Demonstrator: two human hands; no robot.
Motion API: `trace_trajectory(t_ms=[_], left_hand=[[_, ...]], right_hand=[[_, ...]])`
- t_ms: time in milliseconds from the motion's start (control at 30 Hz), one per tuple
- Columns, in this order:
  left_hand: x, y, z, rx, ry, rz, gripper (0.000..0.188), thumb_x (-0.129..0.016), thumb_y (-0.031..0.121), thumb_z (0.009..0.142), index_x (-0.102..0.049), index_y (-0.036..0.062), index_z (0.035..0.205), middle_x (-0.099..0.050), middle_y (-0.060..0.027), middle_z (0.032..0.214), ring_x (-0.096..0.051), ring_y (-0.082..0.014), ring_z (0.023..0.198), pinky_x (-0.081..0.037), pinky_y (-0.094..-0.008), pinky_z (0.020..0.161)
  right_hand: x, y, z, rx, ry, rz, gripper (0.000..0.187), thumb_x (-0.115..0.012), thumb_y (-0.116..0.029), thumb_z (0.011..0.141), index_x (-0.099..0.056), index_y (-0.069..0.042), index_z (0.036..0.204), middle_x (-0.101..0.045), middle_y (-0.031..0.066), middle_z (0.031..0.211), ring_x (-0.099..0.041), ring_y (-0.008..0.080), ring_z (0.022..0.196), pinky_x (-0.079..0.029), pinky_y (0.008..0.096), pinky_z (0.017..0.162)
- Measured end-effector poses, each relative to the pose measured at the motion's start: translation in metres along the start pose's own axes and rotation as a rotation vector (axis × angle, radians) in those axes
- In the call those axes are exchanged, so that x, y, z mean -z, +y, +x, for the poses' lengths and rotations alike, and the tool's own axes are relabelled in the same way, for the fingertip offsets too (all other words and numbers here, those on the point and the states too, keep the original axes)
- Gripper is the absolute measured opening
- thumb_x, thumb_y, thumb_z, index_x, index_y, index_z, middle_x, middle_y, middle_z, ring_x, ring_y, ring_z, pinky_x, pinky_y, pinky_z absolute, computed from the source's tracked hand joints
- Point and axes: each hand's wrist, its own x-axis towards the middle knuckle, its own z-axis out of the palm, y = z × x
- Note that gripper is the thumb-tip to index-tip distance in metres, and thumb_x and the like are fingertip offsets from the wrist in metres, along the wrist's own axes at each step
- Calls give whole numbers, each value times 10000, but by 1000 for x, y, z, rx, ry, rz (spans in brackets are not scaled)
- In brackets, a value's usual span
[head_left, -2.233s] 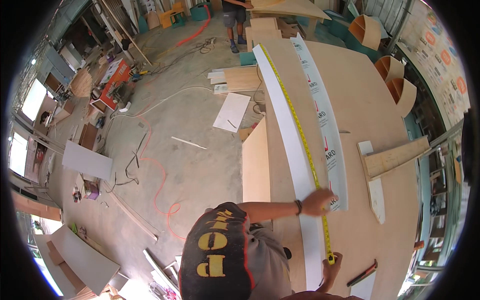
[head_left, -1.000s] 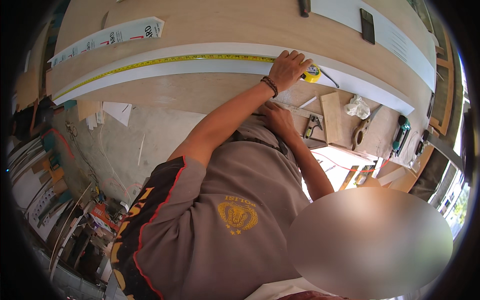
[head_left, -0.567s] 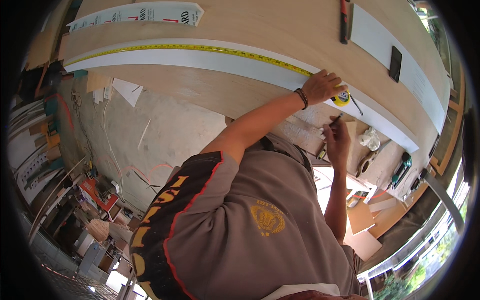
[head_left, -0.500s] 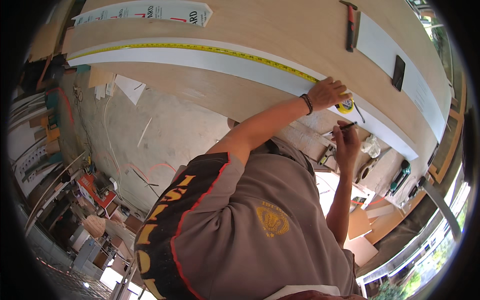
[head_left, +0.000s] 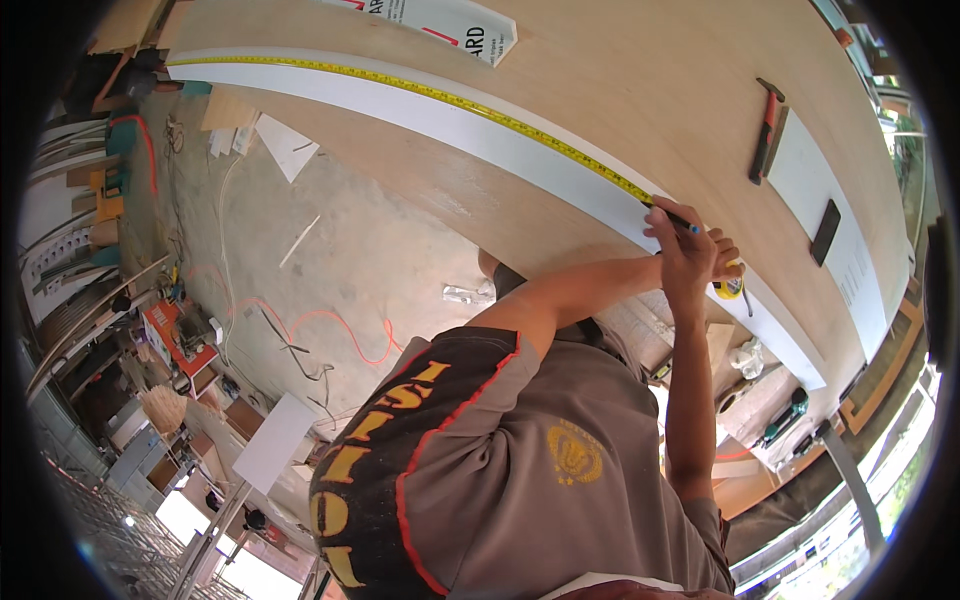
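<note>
A yellow tape measure blade runs along a long white strip lying on the wooden board. Its yellow case is gripped in my left hand, which rests at the strip's right part and is partly hidden behind my other hand. My right hand holds a dark pen with a blue end, its tip down at the strip beside the blade. The blade's far end reaches the strip's left end.
A hammer with a red and black handle lies beyond the strip, near a white panel bearing a black phone. A printed white sheet sits at the back. Orange cable winds over the floor.
My right hand has moved up from below the strip to its surface, bringing the pen against it beside the tape. The whole view has shifted, while my left hand keeps hold of the tape measure.
</note>
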Motion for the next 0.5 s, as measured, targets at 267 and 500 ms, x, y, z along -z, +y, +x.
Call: trace_trajectory(t_ms=[267, 500], left_hand=[[-15, -1, 3, 50, -3, 30, 230, -596, 250, 941, -600, 217, 1168, -625, 2, 957, -634, -161, 946, -452, -338, 795], [-13, 0, 2, 78, 68, 8, 195, -583, 249, 944, -598, 212, 1135, -621, 8, 938, -635, -163, 925, -461, -350, 800]], right_hand=[[-51, 20, 35, 136, -49, -61, 147, -729, -5, 938, -730, 15, 1083, -713, 79, 1038, -693, 140, 934, -588, 286, 807], [-78, 36, 46, 331, -76, -265, 147, -782, -20, 884, -746, 7, 1025, -750, 113, 1024, -737, 189, 839, -585, 285, 733]])
